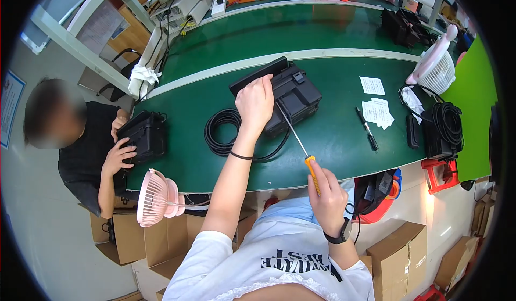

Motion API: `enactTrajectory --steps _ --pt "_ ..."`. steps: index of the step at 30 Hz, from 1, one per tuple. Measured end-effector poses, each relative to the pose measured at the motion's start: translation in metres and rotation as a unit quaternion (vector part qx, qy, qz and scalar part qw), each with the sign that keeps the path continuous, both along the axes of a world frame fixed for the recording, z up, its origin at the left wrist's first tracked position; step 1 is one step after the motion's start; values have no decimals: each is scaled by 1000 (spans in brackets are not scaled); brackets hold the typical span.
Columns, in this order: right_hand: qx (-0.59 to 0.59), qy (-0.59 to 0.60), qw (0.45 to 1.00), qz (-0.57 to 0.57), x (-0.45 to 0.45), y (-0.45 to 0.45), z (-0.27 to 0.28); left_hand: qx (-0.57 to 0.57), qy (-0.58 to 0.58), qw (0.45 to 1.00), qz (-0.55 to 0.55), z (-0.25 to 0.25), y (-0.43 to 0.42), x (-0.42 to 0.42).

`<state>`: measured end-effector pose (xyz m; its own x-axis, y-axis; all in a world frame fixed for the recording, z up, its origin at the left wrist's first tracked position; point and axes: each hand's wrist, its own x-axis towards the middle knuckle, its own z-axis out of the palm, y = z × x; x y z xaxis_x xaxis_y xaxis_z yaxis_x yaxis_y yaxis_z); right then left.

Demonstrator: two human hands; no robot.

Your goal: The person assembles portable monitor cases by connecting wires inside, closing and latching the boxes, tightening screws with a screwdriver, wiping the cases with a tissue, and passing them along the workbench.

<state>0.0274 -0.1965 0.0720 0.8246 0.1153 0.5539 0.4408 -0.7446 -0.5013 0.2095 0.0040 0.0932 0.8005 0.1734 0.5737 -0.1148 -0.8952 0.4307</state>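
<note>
A black box-shaped device [301, 92] with a raised flap or panel [252, 79] sits on the green table. My left hand [255, 103] is closed at the device's near left side, against the raised panel; what its fingers hold is hidden. My right hand [327, 193] grips a screwdriver by its yellow handle [313, 174]. The long metal shaft points up and left, its tip at the device's near side. A coiled black cable [220, 134] lies left of the device, partly behind my left forearm.
At the left a co-worker [86, 140] has both hands on another black device [148, 137]. A pink fan [158, 199] stands at the near edge, a white fan [435, 70] at the right. Paper slips [378, 113], a pen [367, 129] and a cabled device [443, 131] lie right.
</note>
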Motion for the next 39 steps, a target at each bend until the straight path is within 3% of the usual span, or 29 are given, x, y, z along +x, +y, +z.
enactTrajectory --steps 6,8,10,12,13,14,16,18,19,20,21,22,23,24,25,31,34,37,39 --pt "-74 -63 995 -14 1 0 -10 -4 -20 1000 -11 0 0 1" --pt "-80 -72 994 -16 3 0 -11 -14 33 999 -14 3 1 1" --pt "-79 -79 994 -16 3 2 -13 -94 -142 983 -71 5 1 1" --pt "-75 -93 993 -24 5 2 -14 -214 -281 911 -213 11 17 0" --pt "-72 -76 994 -16 5 1 -15 -435 -263 777 -371 14 33 -4" --pt "-63 -79 995 -13 9 0 -14 -618 -214 573 -495 18 54 -10" --pt "-48 -71 996 -7 8 0 -12 -760 -266 240 -542 43 84 -24" --pt "-46 -65 997 -7 8 -1 -12 -745 -279 285 -535 49 104 -24" --pt "-44 -64 997 -6 8 -1 -12 -732 -200 373 -533 50 104 -20" --pt "-41 -61 997 -6 9 0 -12 -686 -185 670 -214 43 91 -19" --pt "-39 -56 998 -6 8 1 -12 -466 -125 872 -87 32 71 -14" --pt "-37 -51 998 -5 7 1 -13 -374 -96 912 -135 29 51 -9" --pt "-40 -54 998 -6 7 2 -14 -254 -38 960 -111 30 33 -15" --pt "-44 -59 997 -8 7 2 -15 -94 -56 989 -96 15 22 -9" --pt "-49 -63 997 -10 8 2 -16 -4 -31 997 -64 -1 9 -11" --pt "-57 -57 996 -21 8 3 -15 -20 -28 997 -64 -14 13 -5" --pt "85 35 996 15 6 6 -16 -30 -34 996 -75 -15 14 -6" --pt "277 157 947 52 9 4 -25 -25 -39 996 -75 -15 14 -5" --pt "332 218 916 55 6 3 -19 -30 -38 996 -75 -15 14 -6"
